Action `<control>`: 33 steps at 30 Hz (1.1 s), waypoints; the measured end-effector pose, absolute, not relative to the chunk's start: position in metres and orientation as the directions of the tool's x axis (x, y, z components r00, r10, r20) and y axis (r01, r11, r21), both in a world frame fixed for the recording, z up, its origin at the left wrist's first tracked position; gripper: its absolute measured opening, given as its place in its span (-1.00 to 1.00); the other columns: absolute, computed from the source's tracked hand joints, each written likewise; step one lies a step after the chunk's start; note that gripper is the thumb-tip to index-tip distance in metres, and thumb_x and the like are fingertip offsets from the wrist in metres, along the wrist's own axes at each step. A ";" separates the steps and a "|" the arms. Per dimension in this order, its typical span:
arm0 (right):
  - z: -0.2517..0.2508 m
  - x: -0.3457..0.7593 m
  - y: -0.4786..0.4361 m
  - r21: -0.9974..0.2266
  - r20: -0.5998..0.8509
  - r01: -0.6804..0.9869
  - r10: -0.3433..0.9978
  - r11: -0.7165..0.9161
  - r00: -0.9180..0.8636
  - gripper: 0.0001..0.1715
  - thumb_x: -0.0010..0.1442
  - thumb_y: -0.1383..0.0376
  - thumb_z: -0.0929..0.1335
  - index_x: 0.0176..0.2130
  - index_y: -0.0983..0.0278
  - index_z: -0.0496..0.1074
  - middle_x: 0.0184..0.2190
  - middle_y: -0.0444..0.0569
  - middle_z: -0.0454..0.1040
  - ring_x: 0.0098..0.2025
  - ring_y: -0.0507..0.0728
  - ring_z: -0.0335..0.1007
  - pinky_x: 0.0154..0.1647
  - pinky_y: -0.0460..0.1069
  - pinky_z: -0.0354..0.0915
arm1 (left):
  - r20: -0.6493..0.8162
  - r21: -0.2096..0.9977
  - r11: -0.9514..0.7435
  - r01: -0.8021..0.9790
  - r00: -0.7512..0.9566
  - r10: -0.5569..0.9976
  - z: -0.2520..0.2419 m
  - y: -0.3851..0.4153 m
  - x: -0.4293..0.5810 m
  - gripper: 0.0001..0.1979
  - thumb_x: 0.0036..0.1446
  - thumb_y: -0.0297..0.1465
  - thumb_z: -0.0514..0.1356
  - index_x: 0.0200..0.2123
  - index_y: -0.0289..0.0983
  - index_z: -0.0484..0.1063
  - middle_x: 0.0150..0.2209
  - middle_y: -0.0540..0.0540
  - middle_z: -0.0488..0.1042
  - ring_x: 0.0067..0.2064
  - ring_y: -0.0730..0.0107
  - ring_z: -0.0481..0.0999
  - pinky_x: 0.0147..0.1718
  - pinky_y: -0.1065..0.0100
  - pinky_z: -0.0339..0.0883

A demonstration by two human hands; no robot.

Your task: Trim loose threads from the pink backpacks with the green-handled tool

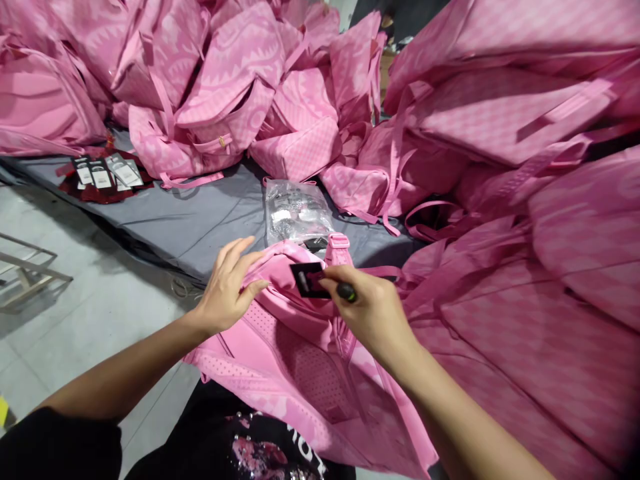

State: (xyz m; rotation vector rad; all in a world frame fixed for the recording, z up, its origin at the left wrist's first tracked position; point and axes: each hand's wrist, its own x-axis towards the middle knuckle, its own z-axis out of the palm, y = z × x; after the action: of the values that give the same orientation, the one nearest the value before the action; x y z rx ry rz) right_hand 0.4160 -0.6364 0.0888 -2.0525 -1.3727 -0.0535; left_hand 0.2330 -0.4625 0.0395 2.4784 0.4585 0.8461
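Observation:
A pink backpack (300, 360) lies across my lap and the table edge, its dotted mesh back panel facing up. My left hand (227, 287) rests against the bag's upper left edge, fingers and thumb apart. Over the top of the bag, my right hand (373, 310) is closed around a dark handle with a green band (346, 292); the tool's working end is hidden. A black hang tag (307, 280) shows at the fingertips of that hand, in front of the bag's pink fabric. Beside it stands a pink strap buckle (339, 243).
A clear plastic bag (297, 210) of small items lies just beyond the backpack on the grey-covered table (200, 220). Several tags (103, 173) sit on dark red material at left. Piled pink backpacks (230, 73) line the back and right. A metal frame (30, 273) stands on the floor.

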 end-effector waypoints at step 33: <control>0.079 0.390 -0.590 -0.022 -0.241 0.996 0.967 0.082 -0.085 -0.69 0.37 0.39 0.24 -0.25 0.34 0.57 -0.28 0.04 0.62 -0.25 0.17 0.52 -0.43 0.01 0.29 | 0.120 0.572 -0.696 0.435 0.794 0.595 -0.019 -0.429 0.210 -0.50 0.24 -0.01 0.10 0.20 0.03 0.22 0.08 -0.05 0.53 0.02 -0.07 0.59 -0.09 0.06 0.51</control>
State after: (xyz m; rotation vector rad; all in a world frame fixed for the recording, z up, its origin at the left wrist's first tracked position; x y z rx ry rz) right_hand 0.3898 -0.5897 0.0789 -2.2270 -2.4241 0.3003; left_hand 0.2101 -0.4288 -0.0188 2.4511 0.7651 0.4039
